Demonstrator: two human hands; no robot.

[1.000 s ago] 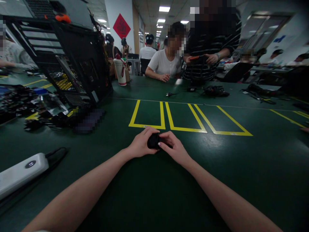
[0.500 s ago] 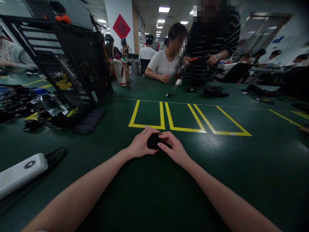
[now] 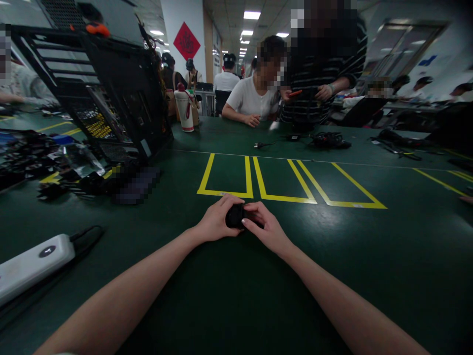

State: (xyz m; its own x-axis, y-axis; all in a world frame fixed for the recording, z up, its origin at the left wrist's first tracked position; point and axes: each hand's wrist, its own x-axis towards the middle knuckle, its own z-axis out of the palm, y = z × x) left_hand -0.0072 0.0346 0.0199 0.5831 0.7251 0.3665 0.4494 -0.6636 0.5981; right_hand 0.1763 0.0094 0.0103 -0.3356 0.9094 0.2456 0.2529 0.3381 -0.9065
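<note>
A small round black object [image 3: 235, 216] sits between my hands over the green table, just in front of the yellow tape outlines. Its exact kind cannot be made out. My left hand [image 3: 218, 218] curls around its left side, thumb below and fingers above. From the right, my right hand [image 3: 266, 226] closes thumb and fingers on the object's other side. Part of the black thing is hidden by the fingers, and its surface is too dark to show detail.
Yellow tape outlines [image 3: 288, 199] mark the green table [image 3: 332, 276]. A white power strip [image 3: 37, 266] lies at left, below a black computer case [image 3: 121, 93] and a heap of cables. A cup [image 3: 184, 111] stands farther back. Coiled black cables [image 3: 330, 140] lie near two people opposite.
My hands and the black object stay nearly where they were. The view has shifted very slightly. Across the table, the standing person's hand with the orange-edged item has moved a little.
</note>
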